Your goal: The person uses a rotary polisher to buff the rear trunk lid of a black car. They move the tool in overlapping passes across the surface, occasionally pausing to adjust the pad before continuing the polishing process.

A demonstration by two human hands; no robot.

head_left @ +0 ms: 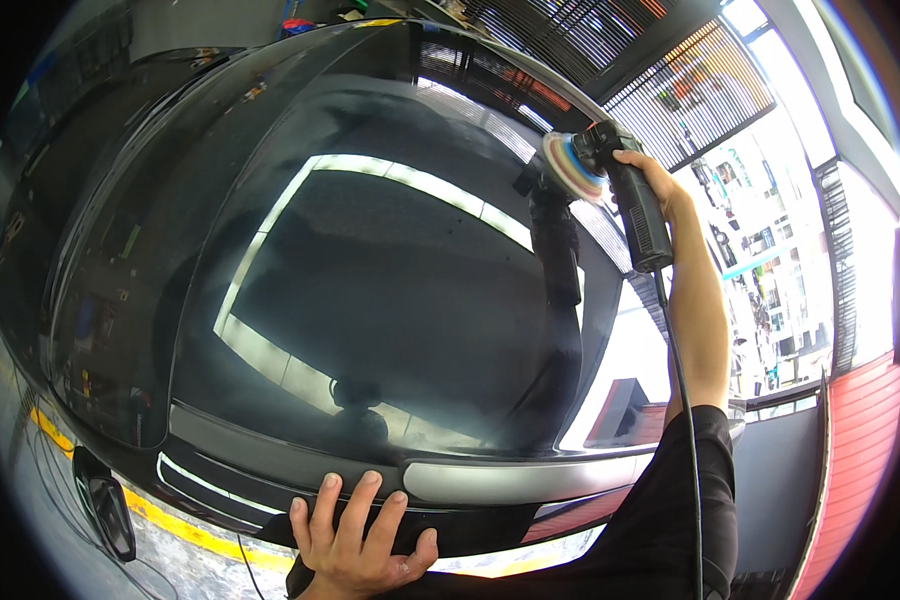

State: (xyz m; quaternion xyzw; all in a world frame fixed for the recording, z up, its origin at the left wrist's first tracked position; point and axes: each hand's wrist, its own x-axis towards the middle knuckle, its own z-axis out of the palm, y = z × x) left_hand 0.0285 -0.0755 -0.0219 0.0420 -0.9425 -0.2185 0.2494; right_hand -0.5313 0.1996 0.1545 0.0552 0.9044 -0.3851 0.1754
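Reaching forward, the right hand (658, 180) curls its fingers (632, 157) around a polisher (640, 220); the left hand (355, 550) lies palm-down on the dark car (400, 260), holding nothing, its fingers spread.

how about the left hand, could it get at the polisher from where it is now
Probably, with a stretch: the left hand holds nothing, and only bare hood seems to lie between it and the polisher, whose left side the right hand leaves uncovered.

The car panel (410, 260) looks glossy and smooth, the polisher (639, 215) plastic
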